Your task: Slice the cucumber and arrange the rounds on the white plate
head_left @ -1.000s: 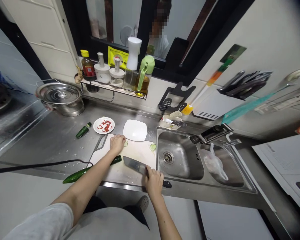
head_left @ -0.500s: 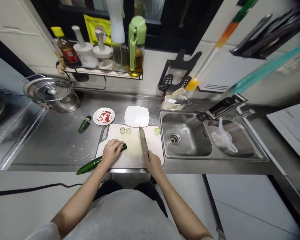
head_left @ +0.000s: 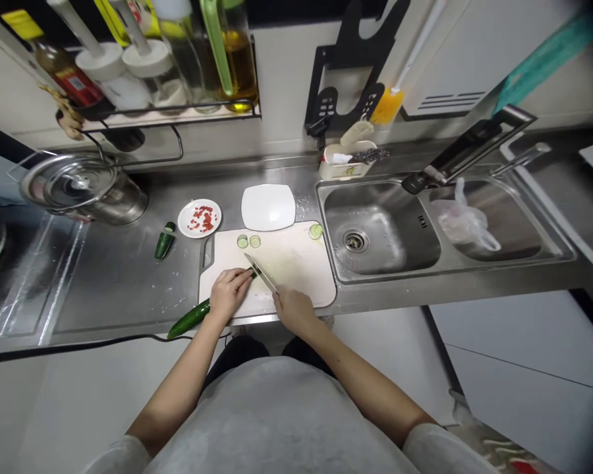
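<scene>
My left hand (head_left: 227, 294) is closed over a long green cucumber (head_left: 190, 320), whose tail sticks out past the board's left edge. In my right hand (head_left: 295, 309) is a kitchen knife (head_left: 263, 275); its blade slants up and left to the cucumber's cut end. Whether the edge has entered the flesh I cannot tell. Both hands are over a white cutting board (head_left: 301, 270). Two thin cucumber slices (head_left: 248, 241) lie near its far edge, and more overlapping slices (head_left: 315, 231) sit at its far right corner.
Behind the board stand a white square plate (head_left: 268, 207) and a round plate (head_left: 184, 219) with red chopped bits. Cucumber pieces (head_left: 164, 245) lie on the left counter, near a lidded steel pot (head_left: 123, 201). A double sink (head_left: 390, 263) adjoins on the right. Bottles line a rack (head_left: 178, 117).
My right hand has swung the knife leftward, from the board's bare middle to the cucumber's cut end. My left hand keeps its hold on the cucumber. The camera view has tilted down.
</scene>
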`<move>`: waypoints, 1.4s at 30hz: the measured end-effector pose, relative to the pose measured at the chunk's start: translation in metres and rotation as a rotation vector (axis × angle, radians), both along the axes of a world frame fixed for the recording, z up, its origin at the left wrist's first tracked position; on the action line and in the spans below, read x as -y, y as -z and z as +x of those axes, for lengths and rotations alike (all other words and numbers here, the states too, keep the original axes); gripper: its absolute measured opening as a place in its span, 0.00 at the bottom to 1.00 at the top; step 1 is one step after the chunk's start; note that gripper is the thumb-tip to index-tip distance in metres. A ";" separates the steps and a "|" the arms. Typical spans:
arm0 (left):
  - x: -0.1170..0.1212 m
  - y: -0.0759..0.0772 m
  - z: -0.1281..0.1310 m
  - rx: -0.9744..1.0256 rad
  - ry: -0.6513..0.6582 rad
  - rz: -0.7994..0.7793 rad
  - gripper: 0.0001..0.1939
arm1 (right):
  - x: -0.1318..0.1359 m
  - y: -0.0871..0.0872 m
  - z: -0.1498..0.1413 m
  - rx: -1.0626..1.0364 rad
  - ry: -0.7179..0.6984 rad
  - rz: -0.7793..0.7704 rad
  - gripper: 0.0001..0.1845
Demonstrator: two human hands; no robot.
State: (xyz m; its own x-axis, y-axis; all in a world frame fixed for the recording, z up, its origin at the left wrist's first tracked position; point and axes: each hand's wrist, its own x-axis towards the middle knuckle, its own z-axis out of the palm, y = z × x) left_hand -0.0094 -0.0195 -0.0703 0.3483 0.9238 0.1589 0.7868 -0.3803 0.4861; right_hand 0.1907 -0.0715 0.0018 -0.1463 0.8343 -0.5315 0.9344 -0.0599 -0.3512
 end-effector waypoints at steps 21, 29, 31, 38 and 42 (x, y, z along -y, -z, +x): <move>-0.002 0.004 -0.001 -0.007 0.054 0.131 0.13 | 0.004 -0.010 -0.009 -0.020 0.004 -0.017 0.17; -0.003 0.003 -0.001 -0.046 0.047 0.132 0.12 | 0.001 -0.012 -0.017 -0.008 -0.022 -0.070 0.17; -0.003 0.002 -0.001 -0.049 0.049 0.123 0.12 | 0.000 -0.011 -0.018 -0.011 -0.021 -0.065 0.17; -0.001 -0.001 0.001 -0.041 0.047 0.116 0.12 | 0.003 -0.008 -0.019 -0.041 -0.019 -0.036 0.15; -0.002 -0.001 0.001 -0.033 0.064 0.125 0.11 | 0.001 -0.010 -0.019 -0.055 -0.025 -0.045 0.14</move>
